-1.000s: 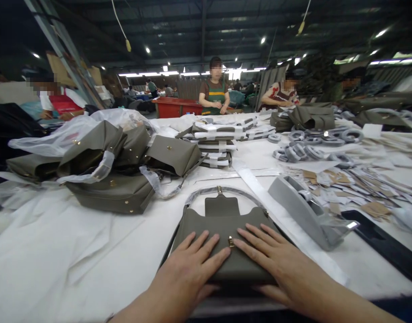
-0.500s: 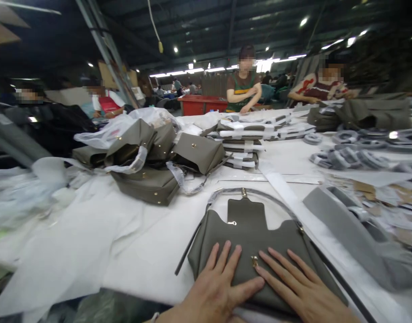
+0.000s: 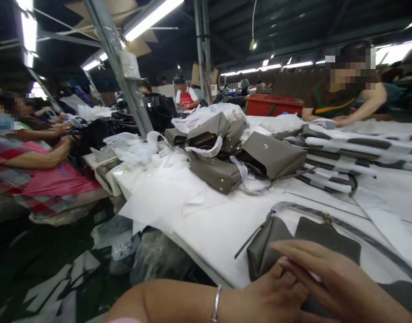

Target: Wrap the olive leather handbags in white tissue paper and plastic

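Observation:
An olive-grey handbag (image 3: 271, 240) lies on the white-covered table in front of me, its flap (image 3: 327, 235) spread away from me and its handle wrapped in clear film. My left hand (image 3: 276, 289), with a silver bangle at the wrist, is over the bag's front with its fingers bent. My right hand (image 3: 330, 273) crosses against the left one, fingers stretched out and close together. Where the hands overlap, the left fingertips and anything in them are hidden. The bag's front clasp is covered too.
More olive-grey handbags (image 3: 273, 157) are heaped beyond, beside stacked wrapped pieces (image 3: 354, 150). White sheets (image 3: 162, 197) cover the table's left end. Plastic bags (image 3: 159, 255) sit below its edge. Co-workers (image 3: 344, 96) work across the table and at far left, near a slanting metal post (image 3: 125, 76).
The view has swung left, bringing the floor and left-hand workers into sight. My hands, spread flat and apart on the bag before, have come together and overlap, the left fingers now bent.

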`<state>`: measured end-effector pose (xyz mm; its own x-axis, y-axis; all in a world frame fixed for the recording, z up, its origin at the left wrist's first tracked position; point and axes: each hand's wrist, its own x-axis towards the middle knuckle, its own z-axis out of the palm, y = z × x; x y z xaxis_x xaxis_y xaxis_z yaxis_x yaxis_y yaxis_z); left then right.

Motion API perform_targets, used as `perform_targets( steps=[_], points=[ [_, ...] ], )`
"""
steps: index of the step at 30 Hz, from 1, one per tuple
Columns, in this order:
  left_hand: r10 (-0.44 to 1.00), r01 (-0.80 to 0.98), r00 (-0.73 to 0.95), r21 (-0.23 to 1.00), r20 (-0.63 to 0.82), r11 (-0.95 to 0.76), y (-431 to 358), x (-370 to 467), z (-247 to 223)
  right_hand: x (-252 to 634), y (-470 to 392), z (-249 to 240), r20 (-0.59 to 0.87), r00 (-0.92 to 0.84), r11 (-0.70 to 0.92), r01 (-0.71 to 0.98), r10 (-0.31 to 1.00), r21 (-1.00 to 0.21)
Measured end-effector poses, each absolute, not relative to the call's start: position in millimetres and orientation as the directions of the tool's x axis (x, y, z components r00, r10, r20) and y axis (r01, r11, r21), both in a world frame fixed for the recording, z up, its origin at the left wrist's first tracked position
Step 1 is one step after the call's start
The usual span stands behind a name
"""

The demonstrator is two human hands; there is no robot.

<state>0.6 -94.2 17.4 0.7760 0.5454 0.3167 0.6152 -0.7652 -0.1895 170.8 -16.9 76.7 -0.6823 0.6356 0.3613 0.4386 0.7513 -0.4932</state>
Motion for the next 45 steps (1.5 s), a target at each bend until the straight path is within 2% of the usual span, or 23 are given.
perform_targets(
  steps=[2,4,6,7,9,10,11,12,13,15,17,19,23,28,35,41,45],
  points=[
    [0.559,0.620,0.764,-0.128,0.322,-0.774,-93.6,-0.2,19.2,145.3,-12.8,89.4,0.308,-0.676,0.693,0.418,0.669,-0.587],
    [0.573,0.613,0.749,-0.020,0.333,-0.790,-93.2,-0.7,22.3,135.3,-6.0,85.1,0.254,-0.568,0.541,0.420,0.783,-0.728],
    [0.588,0.568,0.738,0.166,0.331,-0.806,-93.3,-1.4,28.7,137.4,3.2,69.6,0.174,-0.428,0.348,0.370,0.887,-0.862],
    [0.590,0.510,0.734,0.301,0.336,-0.806,-93.3,-1.9,33.6,141.3,7.9,60.5,0.133,-0.370,0.260,0.320,0.919,-0.911],
    [0.631,0.308,0.693,0.648,0.348,-0.696,-92.2,-2.9,47.7,151.2,16.4,44.6,0.064,-0.275,0.128,0.222,0.959,-0.967],
    [0.682,0.149,0.637,0.810,0.359,-0.567,-90.5,-3.2,56.6,156.0,19.6,39.2,0.046,-0.238,0.092,0.189,0.970,-0.978],
    [0.750,-0.052,0.556,0.915,0.358,-0.399,-87.9,-3.2,66.2,160.2,22.1,35.7,0.043,-0.212,0.080,0.168,0.976,-0.983],
    [0.821,-0.271,0.463,0.935,0.334,-0.228,-84.3,-2.7,75.9,163.5,23.8,34.1,0.049,-0.203,0.082,0.157,0.978,-0.984],
    [0.881,-0.475,0.374,0.876,0.290,-0.087,-79.9,-1.7,84.9,166.2,24.7,33.7,0.057,-0.214,0.091,0.148,0.975,-0.985],
    [0.944,-0.758,0.244,0.651,0.221,0.044,-69.3,1.2,98.8,169.9,25.1,35.0,0.074,-0.274,0.107,0.107,0.959,-0.988],
    [0.963,-0.863,0.191,0.500,0.189,0.073,-58.3,4.7,105.1,173.0,24.3,36.7,0.084,-0.333,0.098,0.025,0.939,-0.995],
    [0.971,-0.892,0.156,0.448,0.178,0.061,-49.0,8.4,105.3,176.4,22.7,38.2,0.091,-0.381,0.080,-0.046,0.920,-0.996],
    [0.984,-0.886,0.083,0.464,0.156,0.001,-37.6,18.1,102.2,182.1,17.6,44.4,0.119,-0.546,0.100,-0.065,0.829,-0.993],
    [0.991,-0.855,0.067,0.518,0.112,-0.001,-34.0,31.7,104.3,181.6,12.4,49.8,0.160,-0.726,0.166,-0.063,0.669,-0.984],
    [0.990,-0.863,0.112,0.503,0.089,0.053,-33.7,36.2,102.1,174.9,6.8,50.4,0.096,-0.673,0.083,-0.051,0.734,-0.995],
    [0.993,-0.854,0.110,0.514,0.038,0.075,-29.9,32.2,99.7,173.8,7.2,46.0,0.123,-0.731,0.001,-0.166,0.671,-0.986],
    [0.993,-0.825,0.111,0.561,0.042,0.068,-29.2,32.1,99.3,173.7,6.4,43.8,0.160,-0.726,0.005,-0.210,0.668,-0.978]
  ],
)
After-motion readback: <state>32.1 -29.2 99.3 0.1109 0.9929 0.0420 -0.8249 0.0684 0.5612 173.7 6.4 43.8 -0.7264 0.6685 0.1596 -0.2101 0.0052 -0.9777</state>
